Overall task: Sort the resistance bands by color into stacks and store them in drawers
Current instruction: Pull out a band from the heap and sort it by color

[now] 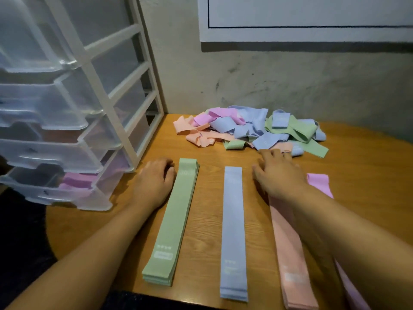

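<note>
Flat stacks of bands lie side by side on the wooden table (207,224): a green stack (173,222), a blue stack (233,233), a peach stack (290,260) and a pink stack (319,181), partly hidden under my right forearm. A loose heap of mixed bands (252,128) lies at the back near the wall. My left hand (154,181) rests on the table just left of the green stack, fingers loosely curled, holding nothing. My right hand (277,173) is spread, fingers reaching to the front edge of the heap.
A clear plastic drawer unit (67,121) in a white frame stands at the table's left. Its drawers are pulled out; the lowest one (76,189) holds pink bands. A white sheet (308,19) hangs on the wall behind.
</note>
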